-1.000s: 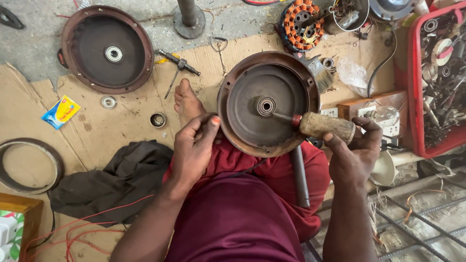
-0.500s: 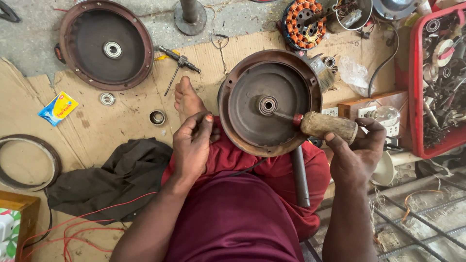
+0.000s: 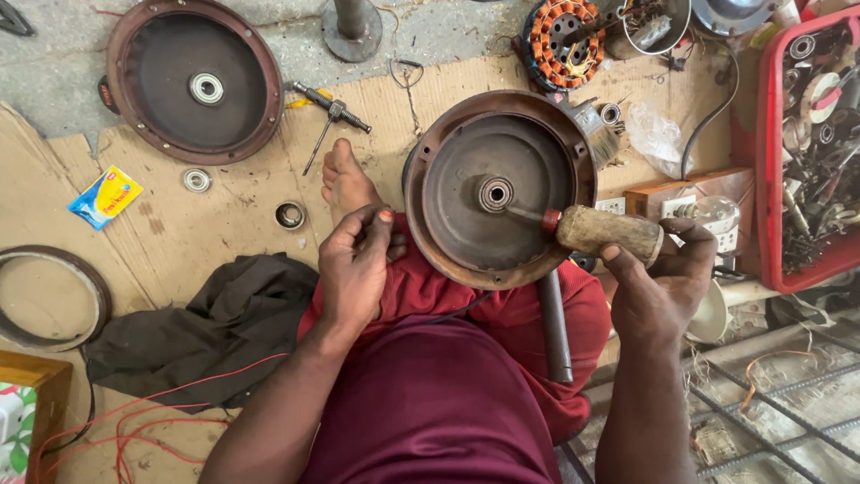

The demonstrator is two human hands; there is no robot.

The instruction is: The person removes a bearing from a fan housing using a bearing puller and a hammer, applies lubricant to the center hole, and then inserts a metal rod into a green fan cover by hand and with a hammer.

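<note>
The right hand (image 3: 658, 287) is closed around the wooden handle of a tool (image 3: 609, 233), with the fingers wrapped under it and the thumb along its near side. The handle lies almost level and points left; its thin metal shaft runs from a red collar to the bearing (image 3: 494, 193) at the centre of the round motor cover (image 3: 497, 188). The shaft tip sits at the bearing's rim; whether it is inside the bore cannot be told.

The left hand (image 3: 354, 269) has its fingers drawn together, fingertips curled inward near the cover's left edge. It rests on the red cloth over the person's lap; whether it pinches anything small cannot be told.

The motor cover is a rusty brown dish, open side up, propped on the person's lap and lower leg. A dark metal rod (image 3: 554, 327) projects from beneath it toward the person.

A bare foot (image 3: 345, 179) lies on the cardboard sheet (image 3: 206, 233) covering the floor, just left of the cover. Farther left on the cardboard are two loose bearings (image 3: 289, 215) and a dark cloth (image 3: 206, 327). A second cover (image 3: 195, 81) lies well apart at upper left. A copper-wound stator (image 3: 560, 40) lies above the cover, and a red tray (image 3: 811, 152) of parts stands at the right.
</note>
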